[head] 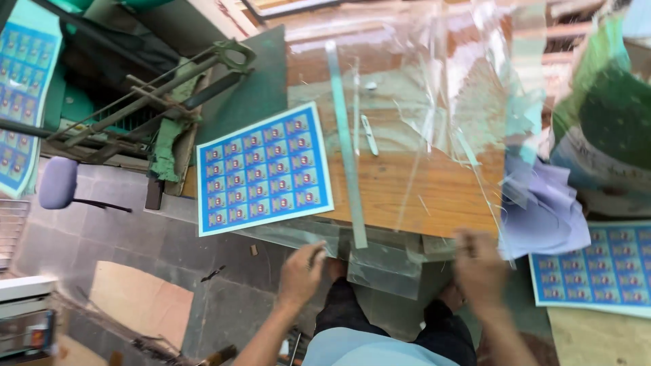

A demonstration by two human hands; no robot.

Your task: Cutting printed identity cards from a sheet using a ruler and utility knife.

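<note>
Clear plastic sheet [407, 122] between left hand [302, 271] and right hand [478, 268]

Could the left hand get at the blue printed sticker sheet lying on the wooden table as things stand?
Probably yes. The left hand sits at the table's near edge, just below the blue printed sticker sheet, with nothing between them.

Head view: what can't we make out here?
- Right hand: motion-blurred; grip on the clear plastic sheet unreadable.
- Left hand: fingers at the sheet's edge; contact unclear.
- Printed blue sheet at right: cut off by the frame edge.
- Small white object under the plastic: too small to identify.
</note>
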